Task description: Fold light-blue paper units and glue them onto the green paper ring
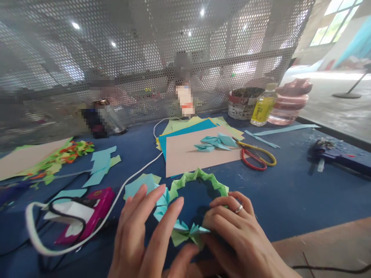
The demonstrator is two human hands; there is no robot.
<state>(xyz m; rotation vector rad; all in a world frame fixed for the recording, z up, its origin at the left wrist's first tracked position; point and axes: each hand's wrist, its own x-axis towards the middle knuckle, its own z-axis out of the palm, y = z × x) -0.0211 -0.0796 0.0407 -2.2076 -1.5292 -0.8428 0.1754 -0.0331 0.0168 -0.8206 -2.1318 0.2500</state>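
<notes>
A ring of folded paper (185, 179), part light green and part light blue, stands over the blue tabletop in front of me. My right hand (236, 227), with a ring on one finger, has its fingers curled round the right and lower right side of the paper ring. My left hand (142, 235) is at the lower left of it, fingers stretched and spread apart. Its fingertips come near the blue folds, but whether they touch I cannot tell. Loose blue folded pieces (213, 143) lie on a pink sheet (181, 160) beyond.
Scissors (256, 156) with red and yellow handles lie right of the paper stack. A glue gun (344, 158) is farther right. At the back stand a basket (242, 110), a yellow-labelled bottle (262, 108) and a pink container (290, 102). A magenta box (100, 208) with cables lies left.
</notes>
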